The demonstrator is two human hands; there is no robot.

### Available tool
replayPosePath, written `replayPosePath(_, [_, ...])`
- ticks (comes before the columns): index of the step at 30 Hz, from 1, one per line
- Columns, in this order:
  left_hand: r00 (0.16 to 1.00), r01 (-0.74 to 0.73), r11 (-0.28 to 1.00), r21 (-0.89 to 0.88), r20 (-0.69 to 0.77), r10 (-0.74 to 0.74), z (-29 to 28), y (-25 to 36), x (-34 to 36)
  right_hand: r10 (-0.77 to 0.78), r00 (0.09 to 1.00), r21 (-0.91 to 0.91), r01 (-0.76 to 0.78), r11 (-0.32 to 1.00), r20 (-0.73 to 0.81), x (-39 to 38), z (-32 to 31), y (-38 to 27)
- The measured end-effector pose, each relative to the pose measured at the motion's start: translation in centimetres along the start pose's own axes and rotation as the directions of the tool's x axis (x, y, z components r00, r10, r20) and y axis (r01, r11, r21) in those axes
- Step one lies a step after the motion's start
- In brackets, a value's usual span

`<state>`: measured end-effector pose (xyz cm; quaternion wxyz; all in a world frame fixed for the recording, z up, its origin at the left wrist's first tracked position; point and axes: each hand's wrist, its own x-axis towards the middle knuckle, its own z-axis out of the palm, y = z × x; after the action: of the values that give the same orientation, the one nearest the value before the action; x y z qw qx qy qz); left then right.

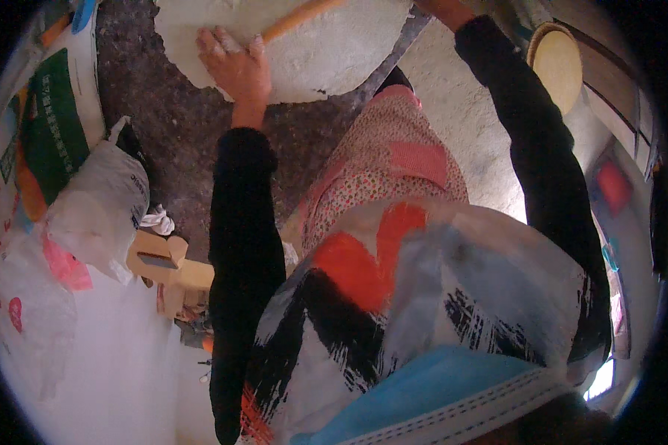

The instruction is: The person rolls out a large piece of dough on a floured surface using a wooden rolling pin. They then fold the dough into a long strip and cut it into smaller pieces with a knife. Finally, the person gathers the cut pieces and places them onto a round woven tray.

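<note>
A wide, thin sheet of pale dough (341, 63) with a ragged edge lies on a dark speckled worktop (178, 111). My left hand (234, 65), dusted with flour, rests on the dough's near left part, fingers stretched out and open. Its thumb is beside the near end of a wooden rolling pin (304, 18), which lies slanted on the sheet and runs out of view at the top. At the upper edge, right of the dough, my right hand (445, 9) shows only in part. Its fingers are cut off.
Left of the worktop are a green and white sack (56, 119), a whitish plastic bag (104, 200) and an open cardboard box (171, 263). A round woven basket (557, 67) stands at the right. My patterned apron (423, 282) hangs close below the worktop.
</note>
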<state>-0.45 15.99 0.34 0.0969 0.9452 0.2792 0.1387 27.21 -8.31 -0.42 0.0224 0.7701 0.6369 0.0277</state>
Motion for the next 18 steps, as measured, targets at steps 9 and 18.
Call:
replayPosePath(9, [0.920, 0.006, 0.998, -0.068, 0.392, 0.021, -3.8, 4.1, -15.4, 0.530, 0.844, 0.373, -0.466, 0.802, -0.084, -10.6, -0.3, -7.4])
replayPosePath(18, [0.930, 0.037, 0.998, -0.046, 0.366, -0.018, -3.7, 2.7, -14.6, 0.475, 0.880, 0.291, -0.458, 0.840, 0.011, -12.8, 1.4, -10.1])
